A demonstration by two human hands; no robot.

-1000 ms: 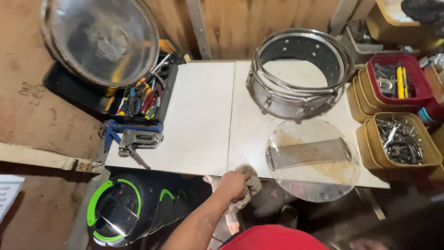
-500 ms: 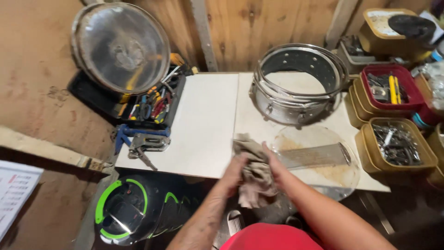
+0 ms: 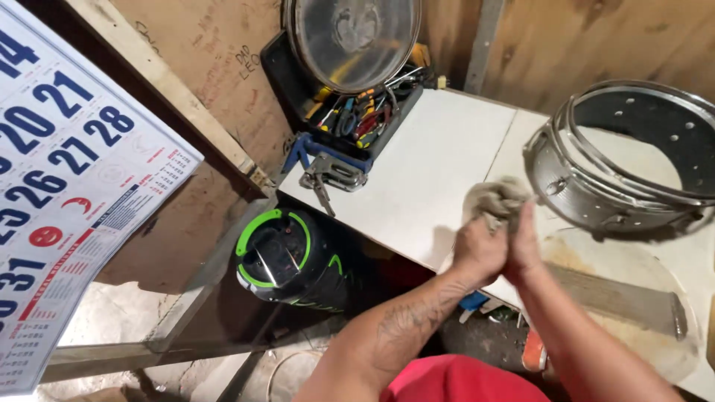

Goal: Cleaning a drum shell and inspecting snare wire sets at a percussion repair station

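My left hand (image 3: 478,251) and my right hand (image 3: 523,247) are pressed together over the front edge of the white tabletop (image 3: 436,167), both closed around a crumpled grey-beige rag (image 3: 496,199) that sticks up above the fingers. Just right of the rag stands a metal drum shell (image 3: 624,164) with holes in its wall and loose hoops on its rim. A clear round drum head (image 3: 633,313) with a strip of snare wires (image 3: 618,298) lies on the table below the shell.
A black toolbox (image 3: 357,112) of pliers and screwdrivers sits at the table's back left, a shiny round drum head (image 3: 350,41) leaning above it. A staple gun (image 3: 328,175) lies at the corner. A black and green speaker (image 3: 287,257) stands below; a wall calendar (image 3: 67,179) hangs left.
The view has swung left and closer, bringing the calendar in. A second ago only my left hand held the rag; now both hands are clasped on it near the drum shell.
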